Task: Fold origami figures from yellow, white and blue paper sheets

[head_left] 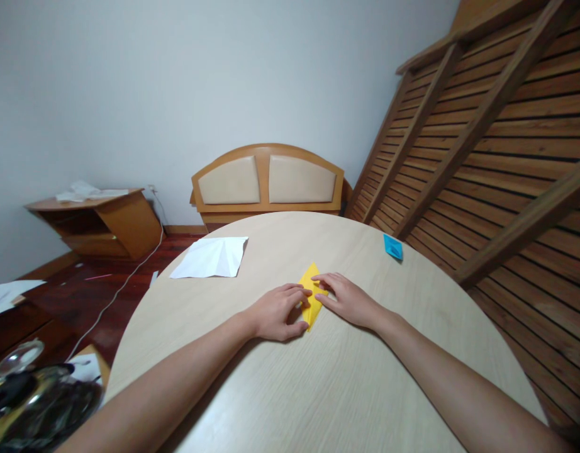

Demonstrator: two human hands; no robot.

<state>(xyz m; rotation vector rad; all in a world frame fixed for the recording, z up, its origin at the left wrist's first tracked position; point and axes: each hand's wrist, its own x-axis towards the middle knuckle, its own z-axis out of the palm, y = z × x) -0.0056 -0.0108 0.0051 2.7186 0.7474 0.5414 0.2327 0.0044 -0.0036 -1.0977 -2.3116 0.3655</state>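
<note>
Where the two hands met near the middle of the round tabletop [346,390], a small folded piece of yellow paper [309,278] lay flat on the pale wood, narrow and pointed at both ends, its far tip aimed away from the person and its near tip at about the left thumb. The left hand [275,311] rested on the paper's left edge, fingers [297,290] curled loosely over it and pressing down, thumb tucked against the lower point; it pinned the sheet and was not closed around it. The right hand [349,301] came in from the other side, its fingers [322,279] stretched almost flat, their tips touching the paper's middle just beside the left fingertips. Neither hand lifted the paper; both held it against the tabletop. Both bare forearms ran back toward the camera across the wood.

Well apart to the left, near the far edge, lay a creased white sheet [211,258], unfolded and flat. A small blue folded paper [393,246] sat near the right rim, also well away from the hands. Beyond the tabletop stood a wooden headboard [268,179] with two beige padded panels, leaning at the grey wall. A slatted wooden frame [497,145] rose aslant on the right. On the left a low wooden cabinet [105,223] carried some white papers, and a white cable [124,283] trailed over the dark red floor [82,302]. Something dark and glassy showed at the lower left corner, too blurred to tell.
</note>
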